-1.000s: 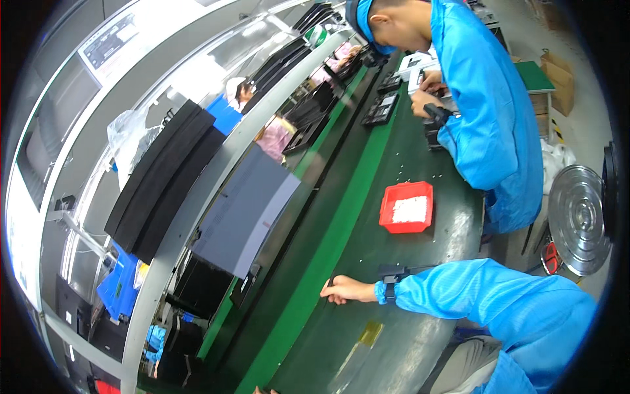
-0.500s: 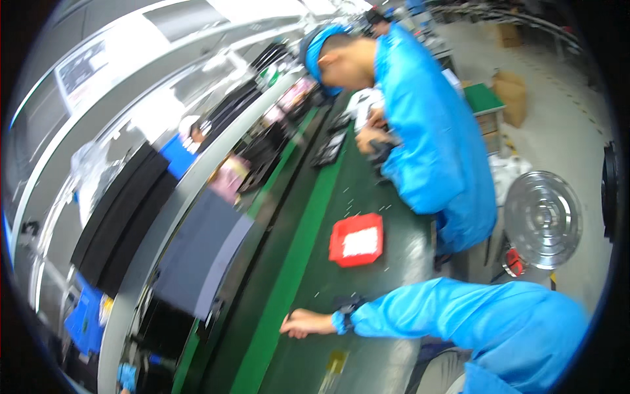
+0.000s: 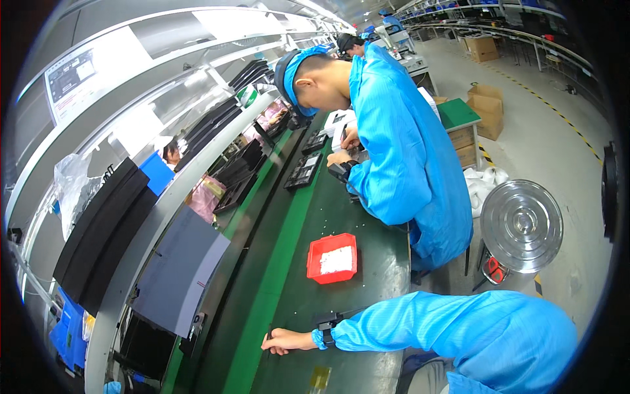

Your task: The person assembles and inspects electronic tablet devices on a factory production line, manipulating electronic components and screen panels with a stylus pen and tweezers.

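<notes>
My right hand [image 3: 287, 341] reaches in from the lower right in a blue sleeve with a black band at the wrist. Its fingers are closed in a pinch around a slim dark stick-like tool [image 3: 269, 331], whose exact kind is too small to tell. The hand rests low over the dark green bench [image 3: 295, 302], beside its brighter green strip. Farther up the bench stands a red tray [image 3: 314, 264] with many small white pieces [image 3: 336, 261] in it. A few similar white bits lie scattered around it. My left hand is not in view.
A co-worker in blue [image 3: 410, 151] bends over the bench ahead, handling something. Dark framed parts [image 3: 303, 172] lie near them. A grey panel [image 3: 180, 272] hangs from the rail on the left. At the right stands a round stool [image 3: 523, 226]. Yellowish tape [image 3: 319, 379] marks the near bench.
The view has shifted and steadied, so the tray, panel and co-worker appear farther left. My right hand keeps its pinch on the slim tool over the bench.
</notes>
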Tool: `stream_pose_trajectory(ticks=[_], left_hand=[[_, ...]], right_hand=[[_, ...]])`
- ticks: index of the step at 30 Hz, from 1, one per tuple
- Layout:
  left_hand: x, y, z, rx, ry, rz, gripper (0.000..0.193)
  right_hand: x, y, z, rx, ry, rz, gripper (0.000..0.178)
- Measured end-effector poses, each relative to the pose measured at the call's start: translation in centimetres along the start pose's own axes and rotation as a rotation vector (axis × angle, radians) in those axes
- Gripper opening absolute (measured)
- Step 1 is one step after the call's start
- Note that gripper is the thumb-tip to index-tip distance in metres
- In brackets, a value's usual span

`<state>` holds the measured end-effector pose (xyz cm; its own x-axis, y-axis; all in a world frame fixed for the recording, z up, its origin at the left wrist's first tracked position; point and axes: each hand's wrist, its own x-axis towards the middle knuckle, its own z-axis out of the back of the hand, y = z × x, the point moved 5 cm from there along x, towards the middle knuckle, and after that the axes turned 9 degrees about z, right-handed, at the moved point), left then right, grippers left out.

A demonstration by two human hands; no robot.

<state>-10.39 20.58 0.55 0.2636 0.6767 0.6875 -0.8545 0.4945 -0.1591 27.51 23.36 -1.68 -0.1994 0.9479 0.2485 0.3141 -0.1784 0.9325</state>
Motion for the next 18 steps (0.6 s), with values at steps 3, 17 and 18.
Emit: stream_pose_trajectory(ticks=[3,17,18], left_hand=[[-1.8,-1.5,3.1,0.002,0.017,0.037,0.029],[-12.1,1.2,13.4,0.336,-0.021,0.488,0.027],[-12.1,1.2,13.6,0.317,0.000,0.510,0.025]], right_hand=[[-0.9,0.8,-2.4,0.019,0.036,-0.020,0.033],[-0.1,1.3,0.0,0.043,-0.050,-0.052,0.025],[-0.1,1.3,-0.3,0.050,-0.043,-0.056,0.025]])
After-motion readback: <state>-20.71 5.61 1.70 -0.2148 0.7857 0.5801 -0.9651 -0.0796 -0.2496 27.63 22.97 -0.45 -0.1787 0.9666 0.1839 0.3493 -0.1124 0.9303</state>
